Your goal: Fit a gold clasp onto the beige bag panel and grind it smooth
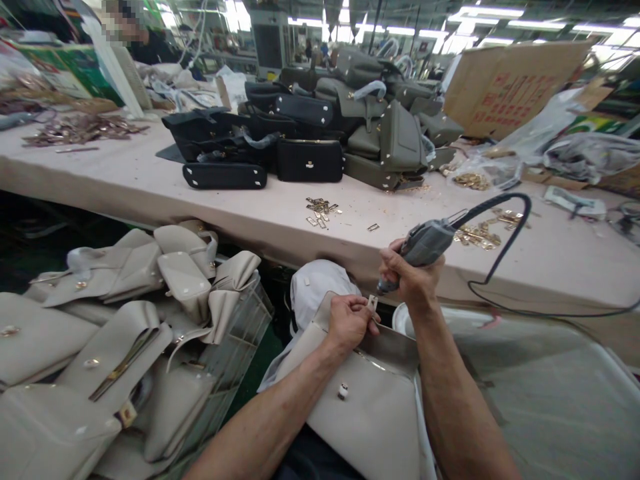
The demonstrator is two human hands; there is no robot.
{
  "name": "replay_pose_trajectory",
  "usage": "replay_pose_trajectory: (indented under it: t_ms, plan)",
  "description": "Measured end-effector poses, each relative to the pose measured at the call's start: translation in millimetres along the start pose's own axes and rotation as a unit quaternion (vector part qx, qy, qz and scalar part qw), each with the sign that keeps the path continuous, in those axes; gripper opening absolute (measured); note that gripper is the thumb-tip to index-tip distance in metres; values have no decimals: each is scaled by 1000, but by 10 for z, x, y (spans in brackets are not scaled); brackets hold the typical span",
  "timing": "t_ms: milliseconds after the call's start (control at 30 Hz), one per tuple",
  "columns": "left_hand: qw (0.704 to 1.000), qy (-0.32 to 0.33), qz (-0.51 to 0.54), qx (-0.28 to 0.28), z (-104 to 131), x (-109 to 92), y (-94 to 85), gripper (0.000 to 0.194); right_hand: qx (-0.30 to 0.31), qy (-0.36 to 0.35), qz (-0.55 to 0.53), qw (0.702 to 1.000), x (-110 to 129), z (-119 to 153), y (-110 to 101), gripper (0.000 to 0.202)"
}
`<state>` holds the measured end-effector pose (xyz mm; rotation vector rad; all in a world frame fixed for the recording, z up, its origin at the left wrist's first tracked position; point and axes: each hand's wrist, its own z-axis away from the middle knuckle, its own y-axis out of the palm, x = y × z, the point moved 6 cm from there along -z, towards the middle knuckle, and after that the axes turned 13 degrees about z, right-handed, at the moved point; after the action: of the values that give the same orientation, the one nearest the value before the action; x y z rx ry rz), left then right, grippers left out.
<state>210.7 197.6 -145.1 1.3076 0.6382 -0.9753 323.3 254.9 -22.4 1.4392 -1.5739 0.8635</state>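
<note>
While our right hand (415, 272) is wrapped around the driver (427, 241), its tip (384, 288) pointing down and left, our left hand (349, 321) pinches the bag (375, 410) at its far edge, by a small metal tab (373, 303). We find the tip just beside the tab; whether the two touch, we cannot tell. We note the bag lying near us, below both hands, with a lock (343, 391) on its front. From the driver, a cord (525, 200) arches over to the right. On the table (135, 180) we log loose frames (320, 210), with gold parts (477, 237) to their right; farther off, black bags (310, 160) on the left adjoin olive bags (405, 140) on the right. Far right, we record a carton (510, 93). Near left, we observe pale bags (120, 267) heaped at a crate (240, 327); near right, a tub (550, 373).
</note>
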Motion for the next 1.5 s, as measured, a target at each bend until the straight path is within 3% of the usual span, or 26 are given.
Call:
replay_pose_trajectory:
  t_ms: [100,200,333,467,933,1300,1500]
  plan:
    - [1000,-2,5,-2,-3,13,1,26,-48,-5,2,999,23,9,-8,28]
    - [1000,-1,11,-4,-14,28,-1,28,-16,18,-44,999,2,35,2,31]
    - [1000,-7,15,-10,-32,51,-7,30,20,65,-110,992,-63,44,-17,60]
    - [1000,-1,1,-6,-40,29,-3,29,16,83,-140,987,-96,31,-23,83]
    - [1000,-3,-20,-20,-82,40,-17,26,-22,87,-162,983,-123,-6,1,59]
    - [1000,-2,-21,-18,-81,51,-28,32,-15,46,-173,984,-110,56,-16,53]
    - [999,-2,-24,-22,-82,33,-12,32,-23,64,-183,981,-141,43,-13,55]
